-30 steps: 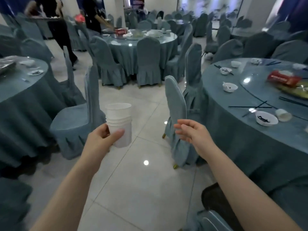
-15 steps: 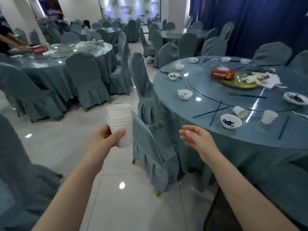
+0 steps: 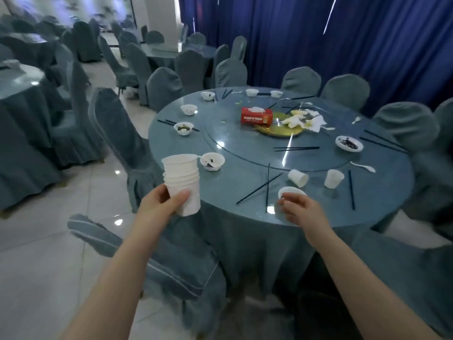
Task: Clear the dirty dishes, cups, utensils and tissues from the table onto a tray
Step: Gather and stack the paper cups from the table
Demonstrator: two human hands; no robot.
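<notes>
Your left hand (image 3: 163,206) grips a stack of white cups (image 3: 182,182) near its base, thumb across the front, held upright just off the near-left edge of the round table (image 3: 245,192). Your right hand (image 3: 300,211) hovers over the near edge with its fingers loosely curled, right at a small white bowl (image 3: 291,191); you cannot tell whether the fingertips touch its rim, and nothing is plainly held. Just beyond that bowl a white cup lying on its side (image 3: 298,177) and an upright white cup (image 3: 333,178) sit side by side, with crossed dark chopsticks (image 3: 266,186) to their left. Another dirty bowl (image 3: 212,161) sits just behind the stack you hold. A white spoon (image 3: 363,166) lies toward the right edge, near a small plate (image 3: 349,143) with dark scraps. On the glass turntable rests a red tissue box (image 3: 256,116) beside a yellow platter (image 3: 277,126) heaped with crumpled tissues (image 3: 305,119). More bowls ring the far rim, with covered chairs and a blue curtain (image 3: 318,33) behind.
</notes>
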